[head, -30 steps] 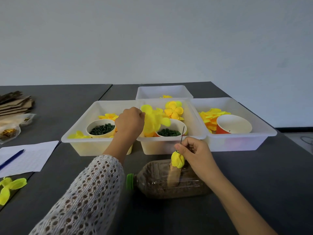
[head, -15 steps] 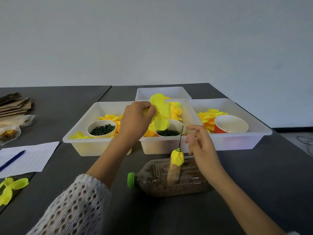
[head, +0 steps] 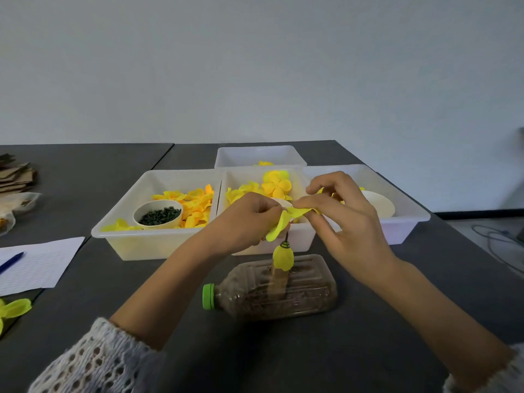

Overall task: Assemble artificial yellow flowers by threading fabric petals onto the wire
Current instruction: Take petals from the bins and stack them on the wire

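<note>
A yellow fabric petal piece (head: 286,221) is stretched between both hands just above the thin dark wire (head: 286,237). My left hand (head: 249,219) pinches its left side and my right hand (head: 340,217) pinches its right side. The wire rises from a yellow bud (head: 283,258) with a small green collar. The bud sits on a peg stuck into a plastic bottle (head: 272,287) with a green cap, which lies on its side on the dark table. The wire's tip is hidden behind the petal.
Several white trays stand behind the bottle: the left tray (head: 136,239) with yellow petals and a cup of dark green bits (head: 157,215), the middle tray (head: 300,239), the right tray (head: 408,219) and a rear tray (head: 258,154). Lined paper with a pen (head: 11,262) lies left.
My left hand lifted a petal piece out of the middle tray and brought it down over the wire. My right hand let go of the wire and took the petal's other side.
</note>
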A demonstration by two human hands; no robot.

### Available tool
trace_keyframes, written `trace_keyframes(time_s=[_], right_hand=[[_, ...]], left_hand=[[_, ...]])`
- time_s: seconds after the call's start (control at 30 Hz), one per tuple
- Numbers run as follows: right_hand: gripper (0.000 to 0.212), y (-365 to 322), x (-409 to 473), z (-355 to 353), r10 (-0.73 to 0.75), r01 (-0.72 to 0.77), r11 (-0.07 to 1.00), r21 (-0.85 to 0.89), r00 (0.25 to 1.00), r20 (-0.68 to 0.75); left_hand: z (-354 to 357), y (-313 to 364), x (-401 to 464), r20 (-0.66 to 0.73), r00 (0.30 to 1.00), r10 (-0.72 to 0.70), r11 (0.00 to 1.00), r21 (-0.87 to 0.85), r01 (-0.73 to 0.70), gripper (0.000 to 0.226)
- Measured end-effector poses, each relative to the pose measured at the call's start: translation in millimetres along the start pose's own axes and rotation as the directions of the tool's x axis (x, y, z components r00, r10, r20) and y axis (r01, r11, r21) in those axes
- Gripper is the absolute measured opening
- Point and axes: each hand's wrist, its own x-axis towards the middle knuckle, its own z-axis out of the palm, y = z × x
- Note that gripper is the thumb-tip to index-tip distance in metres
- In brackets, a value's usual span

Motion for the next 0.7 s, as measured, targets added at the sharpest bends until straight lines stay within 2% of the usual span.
trace_keyframes(time_s=[0.07,0.17,0.33,0.4,0.47,0.5,0.6,0.67,0.7], right_hand=[[0.012,-5.2,3.9,-7.2,-0.014,0.013,1.0,0.022,1.0,0.024],[0.01,-14.2,9.6,-18.1,0.06,-0.075,0.988,0.131,0.991,0.119],[0.017,-21.7,18.9,-32.8,0.224,-0.35,0.875,0.333,0.905,0.362],[0.021,-20.2,23.5,-32.9,0.303,-0.462,0.803,0.377,0.86,0.41],[0.027,-15.9,27.5,-30.0,0.395,-0.559,0.723,0.406,0.817,0.42],[0.029,-12.7,29.1,-27.8,0.447,-0.604,0.68,0.416,0.791,0.418],[0.033,-0.5,32.3,-20.2,0.583,-0.715,0.545,0.438,0.699,0.415],[0.034,6.5,33.7,-13.4,0.647,-0.776,0.428,0.464,0.621,0.442],[0.033,9.4,34.0,-9.6,0.674,-0.8,0.365,0.476,0.58,0.457]], left_hand=[[-0.9,1.0,-3.2,-0.001,0.999,-0.036,0.999,-0.034,0.036,0.037],[-5.9,2.5,-6.2,0.017,0.995,-0.1,0.994,-0.048,0.1,0.037],[-14.8,1.3,-12.0,0.327,0.93,-0.168,0.953,-0.187,0.238,0.044],[-14.5,-0.4,-13.8,0.384,0.909,-0.161,0.94,-0.222,0.26,0.044],[-12.2,1.7,-14.2,0.36,0.917,-0.172,0.935,-0.232,0.266,0.034],[-11.1,2.3,-13.5,0.324,0.926,-0.196,0.925,-0.252,0.285,0.038],[-14.0,0.8,-10.8,0.203,0.936,-0.289,0.867,-0.358,0.346,0.073],[-17.0,0.2,-12.6,0.14,0.952,-0.272,0.904,-0.303,0.302,0.082],[-17.1,0.2,-14.2,0.098,0.962,-0.253,0.931,-0.245,0.27,0.077]])
